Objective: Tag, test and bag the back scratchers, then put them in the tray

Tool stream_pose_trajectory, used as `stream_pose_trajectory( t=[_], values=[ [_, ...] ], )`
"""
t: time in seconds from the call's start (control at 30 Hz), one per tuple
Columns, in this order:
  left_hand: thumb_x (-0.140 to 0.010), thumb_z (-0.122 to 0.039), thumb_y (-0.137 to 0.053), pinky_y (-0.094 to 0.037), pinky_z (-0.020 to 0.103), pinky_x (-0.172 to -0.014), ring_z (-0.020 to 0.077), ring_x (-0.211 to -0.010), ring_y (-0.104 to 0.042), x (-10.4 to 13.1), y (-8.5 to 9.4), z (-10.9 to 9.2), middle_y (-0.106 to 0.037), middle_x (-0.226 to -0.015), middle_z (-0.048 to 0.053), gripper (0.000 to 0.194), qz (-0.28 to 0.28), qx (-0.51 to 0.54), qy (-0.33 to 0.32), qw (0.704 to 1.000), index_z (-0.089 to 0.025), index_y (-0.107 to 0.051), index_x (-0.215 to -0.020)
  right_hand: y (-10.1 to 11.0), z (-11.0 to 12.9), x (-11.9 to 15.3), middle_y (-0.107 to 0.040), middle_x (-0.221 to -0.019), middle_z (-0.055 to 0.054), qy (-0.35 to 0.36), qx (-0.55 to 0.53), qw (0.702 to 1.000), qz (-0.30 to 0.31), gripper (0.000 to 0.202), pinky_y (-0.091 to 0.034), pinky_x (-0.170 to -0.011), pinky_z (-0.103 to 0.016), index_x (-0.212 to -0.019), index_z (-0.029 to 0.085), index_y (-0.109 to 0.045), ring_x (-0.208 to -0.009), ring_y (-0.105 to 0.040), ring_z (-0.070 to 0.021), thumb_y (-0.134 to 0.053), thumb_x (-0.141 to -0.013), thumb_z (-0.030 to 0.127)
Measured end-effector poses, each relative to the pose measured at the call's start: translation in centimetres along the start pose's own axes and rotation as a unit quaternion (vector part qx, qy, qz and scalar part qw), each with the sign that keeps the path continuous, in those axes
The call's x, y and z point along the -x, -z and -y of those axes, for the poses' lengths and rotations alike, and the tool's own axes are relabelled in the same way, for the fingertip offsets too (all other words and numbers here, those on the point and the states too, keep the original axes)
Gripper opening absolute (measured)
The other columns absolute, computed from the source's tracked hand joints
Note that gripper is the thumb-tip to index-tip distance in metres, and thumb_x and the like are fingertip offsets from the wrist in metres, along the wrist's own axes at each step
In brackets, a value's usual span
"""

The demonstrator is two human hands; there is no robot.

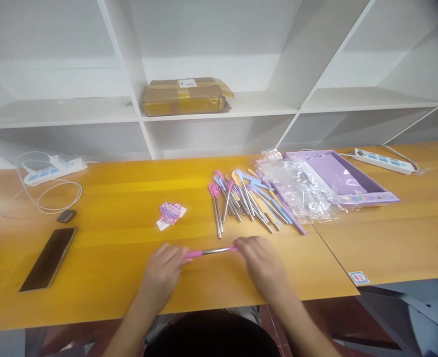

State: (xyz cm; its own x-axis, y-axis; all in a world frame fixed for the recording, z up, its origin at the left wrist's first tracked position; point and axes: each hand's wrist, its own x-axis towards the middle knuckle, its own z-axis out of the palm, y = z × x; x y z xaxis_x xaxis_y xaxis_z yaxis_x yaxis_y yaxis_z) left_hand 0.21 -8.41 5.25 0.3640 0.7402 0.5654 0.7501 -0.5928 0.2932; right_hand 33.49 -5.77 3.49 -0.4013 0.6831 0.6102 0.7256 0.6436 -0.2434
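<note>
A pink and silver back scratcher (216, 251) is stretched level between my hands above the table's front part. My left hand (162, 272) is closed around its pink handle, while my right hand (260, 263) grips the other pink end, whose tip is hidden by the fingers. Just beyond my right hand lies a loose pile of back scratchers (246, 196), with pink, blue, purple and orange handles or claws and metal rods. A small heap of pink and white printed cards (170, 214) lies beyond my left hand.
Crumpled clear plastic (297, 186) overlaps a purple open box (367, 198) at the right. A phone (48, 259), a small dark case (66, 216) and a power strip (55, 171) are left. Another strip (384, 161) stands back right. A taped carton (185, 96) sits on the shelf.
</note>
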Motion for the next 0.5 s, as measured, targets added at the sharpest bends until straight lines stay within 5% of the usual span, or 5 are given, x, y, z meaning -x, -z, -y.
stream_pose_trajectory(
  t=[0.13, 0.5],
  values=[
    [-0.109, -0.023, -0.058, -0.049, 0.035, -0.073, 0.0192, -0.076, -0.062, 0.0, -1.9, -1.7, -0.076, -0.091, 0.005, 0.013, 0.014, 0.015, 0.008, 1.000, -0.022, -0.069, -0.116, -2.3, 3.6, -0.6, -0.075, -0.107, -0.009, 0.005, -0.046, 0.998, 0.042, 0.031, -0.052, -0.085, -0.038, -0.126, 0.020, -0.067, -0.096, -0.064, -0.0235, -0.048, -0.107, 0.005],
    [-0.112, -0.030, -0.054, -0.051, 0.035, -0.085, 0.0210, -0.094, -0.064, 1.4, -2.3, 0.4, -0.073, -0.104, 0.005, 0.022, 0.124, 0.054, 0.080, 0.988, -0.026, -0.071, -0.124, -4.5, 2.2, 0.9, -0.074, -0.106, -0.009, 0.009, -0.060, 0.995, 0.085, 0.022, -0.056, -0.082, -0.037, -0.121, 0.019, -0.066, -0.093, -0.069, -0.0227, -0.054, -0.106, 0.009]
  ],
)
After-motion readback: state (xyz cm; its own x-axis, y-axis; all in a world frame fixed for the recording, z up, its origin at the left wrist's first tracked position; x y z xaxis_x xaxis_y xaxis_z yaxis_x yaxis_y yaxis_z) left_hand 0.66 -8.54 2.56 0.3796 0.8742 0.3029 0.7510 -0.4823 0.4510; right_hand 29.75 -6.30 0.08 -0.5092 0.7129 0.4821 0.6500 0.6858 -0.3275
